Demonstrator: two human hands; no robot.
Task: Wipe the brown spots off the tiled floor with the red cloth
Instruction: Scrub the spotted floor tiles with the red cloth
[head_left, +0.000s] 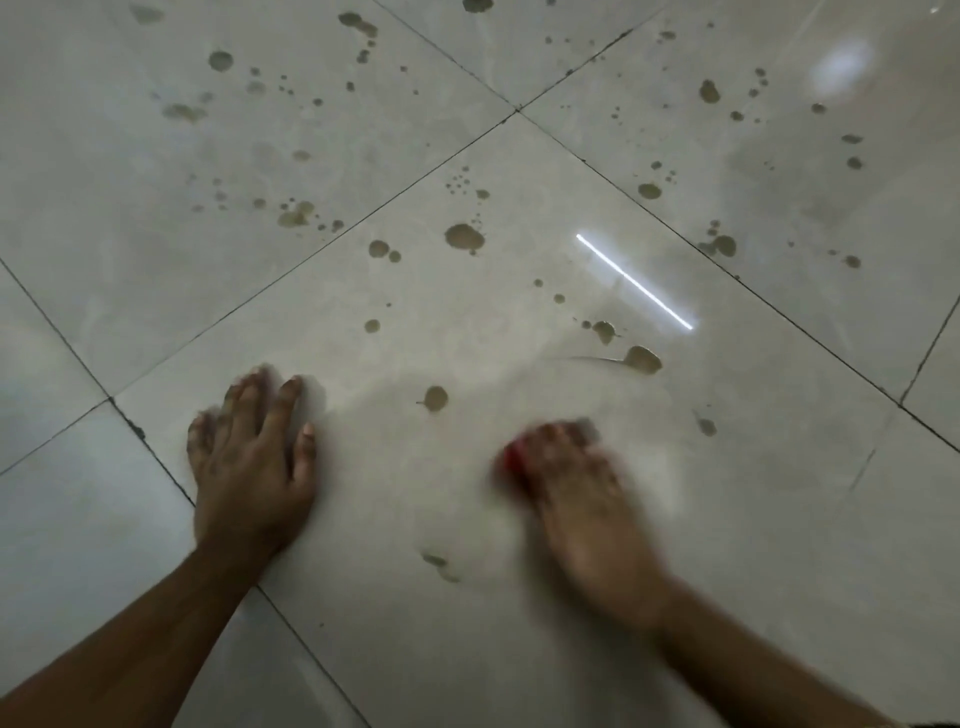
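Lower centre-right: our right hand (563, 467), motion-blurred, covers the red cloth (511, 460); only a sliver shows, grip unreadable. Left hand (254, 457) flat, fingers spread on tiled floor (467, 649). Brown spots (464, 237) across upper frame.

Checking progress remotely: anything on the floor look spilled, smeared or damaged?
Yes. Brown spots are spattered across the tiled floor, mostly ahead of the hands. One spot trails a thin smear leftward. The grout near the left hand looks chipped. The right hand is blurred over the red cloth.
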